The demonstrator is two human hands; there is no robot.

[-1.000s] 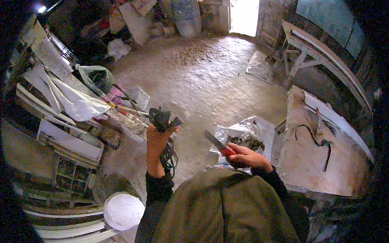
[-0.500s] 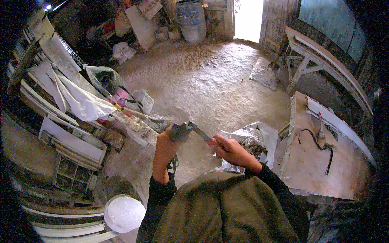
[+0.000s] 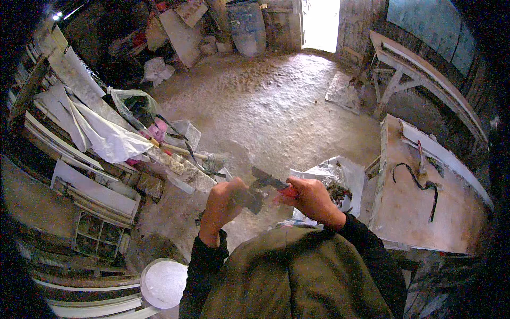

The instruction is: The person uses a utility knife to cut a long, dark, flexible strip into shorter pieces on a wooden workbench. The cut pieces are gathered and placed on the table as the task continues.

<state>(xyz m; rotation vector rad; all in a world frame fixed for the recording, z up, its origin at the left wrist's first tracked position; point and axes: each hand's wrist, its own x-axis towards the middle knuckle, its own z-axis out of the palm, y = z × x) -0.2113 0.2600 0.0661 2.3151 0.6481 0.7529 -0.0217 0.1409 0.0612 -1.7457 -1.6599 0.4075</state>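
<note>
My left hand (image 3: 223,204) is closed round a dark, flat-ended piece (image 3: 253,201); its kind is not clear, and a dark strap or cord shows beside the wrist. My right hand (image 3: 313,199) grips the red handle of a scraper (image 3: 267,178), whose dark flat blade points up and left. The two held things are close together in front of my body, and I cannot tell whether they touch. Just beyond my right hand lies a crumpled white plastic sheet (image 3: 350,175) with dark scraps (image 3: 338,192) on it.
On the right, a board-topped table (image 3: 404,212) bears a red-handled tool (image 3: 421,159) and a black strap (image 3: 432,199). A white bucket (image 3: 163,283) stands lower left. Cloth (image 3: 109,138), boards and bags line the left side. A blue barrel (image 3: 246,29) stands near the bright doorway (image 3: 320,24).
My left hand has turned, so the dark piece now points right and down. The scraper's blade has moved slightly right and down, and my right hand has shifted a little right.
</note>
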